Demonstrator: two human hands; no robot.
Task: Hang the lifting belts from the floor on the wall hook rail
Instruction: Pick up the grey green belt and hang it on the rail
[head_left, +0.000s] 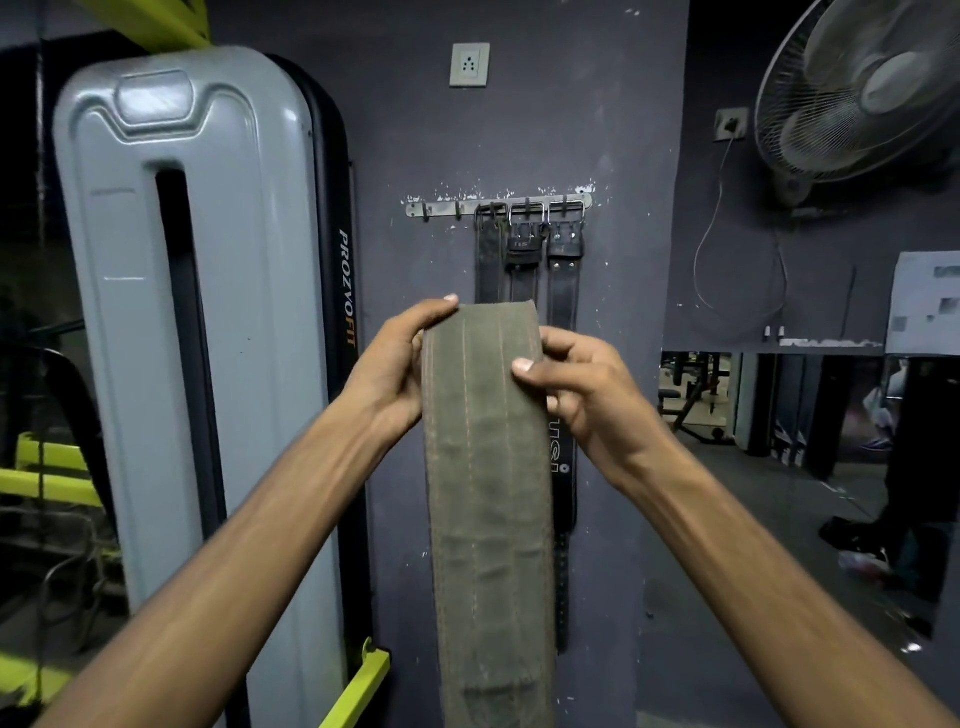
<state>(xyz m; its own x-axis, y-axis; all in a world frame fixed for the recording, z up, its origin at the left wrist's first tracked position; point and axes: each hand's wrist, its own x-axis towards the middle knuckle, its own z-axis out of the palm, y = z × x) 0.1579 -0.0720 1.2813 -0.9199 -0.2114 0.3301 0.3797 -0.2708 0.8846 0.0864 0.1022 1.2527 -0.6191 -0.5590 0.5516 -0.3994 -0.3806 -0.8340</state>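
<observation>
I hold a wide grey-green lifting belt (488, 493) upright in front of me, its top edge folded over and its length hanging down out of view. My left hand (395, 364) grips its left edge near the top. My right hand (576, 395) grips the right edge, thumb across the front. Above and behind, a metal hook rail (441, 208) is fixed to the dark wall. Three black belts (563, 280) hang from its right hooks by their buckles. The two left hooks of the rail are bare.
A grey weight-stack cover (197, 312) of a gym machine stands close on the left, with yellow-green frame parts (358, 686) low down. A wall fan (862, 93) and its cable hang upper right. A socket plate (469, 64) sits above the rail. A mirror (779, 415) is at right.
</observation>
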